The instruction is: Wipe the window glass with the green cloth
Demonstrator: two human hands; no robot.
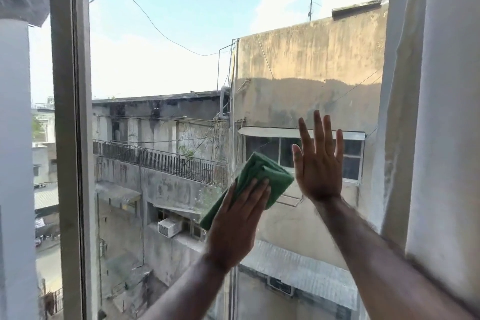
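A large pane of window glass (181,47) fills the middle of the view, with buildings and sky behind it. My left hand (239,221) presses a folded green cloth (262,176) flat against the lower middle of the glass, palm over the cloth's lower part. To the right of the cloth, my right hand (320,163) rests flat on the glass, fingers spread and pointing up, holding nothing. The two hands are close together, the cloth's right corner almost touching my right thumb.
A grey vertical window frame (70,138) bounds the pane on the left. A pale curtain (441,112) hangs along the right edge, next to my right forearm. A white pillar (15,163) stands at the far left.
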